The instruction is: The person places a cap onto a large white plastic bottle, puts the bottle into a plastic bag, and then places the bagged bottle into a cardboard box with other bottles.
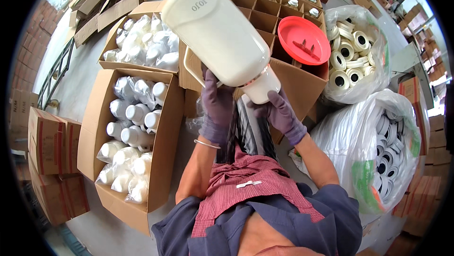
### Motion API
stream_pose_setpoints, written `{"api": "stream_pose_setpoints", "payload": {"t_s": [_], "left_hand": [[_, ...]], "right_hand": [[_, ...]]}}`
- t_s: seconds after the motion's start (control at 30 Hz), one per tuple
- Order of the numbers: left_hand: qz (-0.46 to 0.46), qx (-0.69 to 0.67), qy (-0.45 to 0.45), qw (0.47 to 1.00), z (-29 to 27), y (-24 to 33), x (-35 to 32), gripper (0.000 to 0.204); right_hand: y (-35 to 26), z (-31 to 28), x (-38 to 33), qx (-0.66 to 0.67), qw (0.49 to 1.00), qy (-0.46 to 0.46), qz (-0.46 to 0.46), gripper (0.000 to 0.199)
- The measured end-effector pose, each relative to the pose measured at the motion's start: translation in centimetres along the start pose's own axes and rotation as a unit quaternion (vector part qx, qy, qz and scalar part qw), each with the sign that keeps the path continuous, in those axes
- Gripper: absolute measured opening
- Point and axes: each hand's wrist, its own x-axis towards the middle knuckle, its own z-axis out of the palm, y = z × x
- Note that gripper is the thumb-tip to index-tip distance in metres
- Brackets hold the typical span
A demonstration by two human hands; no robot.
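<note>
In front of me, tilted with its narrow end toward me, is a large white thermos jug (222, 31) with a loop handle (190, 69). My left hand (217, 102), in a purple-grey glove, is closed around the jug near the handle and its narrow end. A white cup-like cap (261, 84) sits at that end, with a thin coppery band beside it. My gloved right hand (282, 114) grips this cap, thumb and fingers on its rim. Some fingers of both hands are hidden behind the jug and cap.
A divided carton (261, 22) of white-capped bottles stands ahead, a red dish (302, 40) with small dark-red pieces on it. Open boxes of bagged white parts (135, 119) stand left. Plastic bags of cream rings (349, 52) and white handled parts (390, 147) are at right.
</note>
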Motion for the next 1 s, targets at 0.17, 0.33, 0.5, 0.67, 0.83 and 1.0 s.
{"api": "stream_pose_setpoints", "payload": {"t_s": [0.17, 0.33, 0.5, 0.67, 0.83, 1.0], "left_hand": [[0.029, 0.143, -0.078, 0.986, -2.5, 2.7, 3.7, 0.045], [-0.005, 0.222, -0.110, 0.969, -1.6, 3.5, 5.5, 0.033], [0.077, 0.376, -0.069, 0.921, -1.9, 1.7, 4.3, 0.036], [0.034, 0.444, -0.120, 0.887, -7.0, 3.1, -2.1, 0.039], [-0.036, 0.645, -0.347, 0.680, -10.8, 6.1, -5.8, 0.038], [-0.120, 0.702, 0.183, 0.677, -25.8, 7.7, -10.1, 0.039]], "right_hand": [[-0.9, 1.0, 3.8, 0.198, 0.966, -0.107, 0.129, 0.072], [-1.6, 1.9, 6.7, 0.350, 0.920, -0.159, 0.078, 0.061], [-1.1, -5.4, 16.8, 0.062, 0.987, -0.077, 0.128, 0.056], [-0.4, -2.2, 11.9, -0.300, 0.941, -0.150, 0.039, 0.071], [5.0, -4.8, 4.7, -0.258, 0.964, -0.026, 0.059, 0.075], [2.8, -3.2, 6.0, -0.248, 0.961, -0.030, 0.118, 0.055]]}}
